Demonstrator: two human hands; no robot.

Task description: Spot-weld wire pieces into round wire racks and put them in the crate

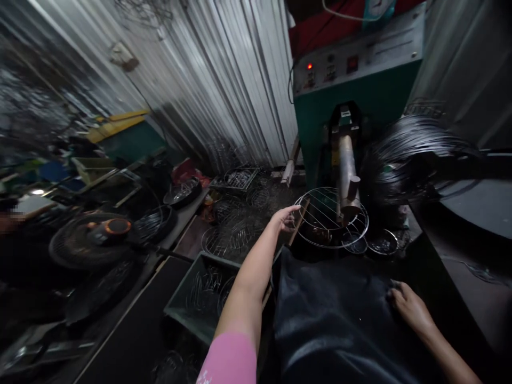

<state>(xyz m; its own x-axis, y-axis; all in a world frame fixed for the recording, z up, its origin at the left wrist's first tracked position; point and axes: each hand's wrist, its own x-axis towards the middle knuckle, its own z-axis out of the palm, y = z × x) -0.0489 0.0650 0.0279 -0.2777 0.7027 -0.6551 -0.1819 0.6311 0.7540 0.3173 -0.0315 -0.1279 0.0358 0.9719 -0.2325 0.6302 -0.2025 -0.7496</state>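
Observation:
My left hand [285, 217] reaches forward and pinches the near left rim of a round wire rack [333, 246] with straight cross wires. The rack is held roughly level below the thick metal arm [348, 165] of a green machine [320, 120]; I cannot tell whether they touch. At the right edge of the black apron [328, 309] over my lap is my right hand [408, 301], its fingers curled. Whatever those fingers hold, if anything, is too dark to make out.
Small wire rings [383, 242] lie below the machine arm. A big coil of wire [424, 141] stands at the right. To my left are a green crate [180, 309] with wire pieces, heaped wire parts [240, 232] and a fan [86, 240]. Part of another person shows at the far left.

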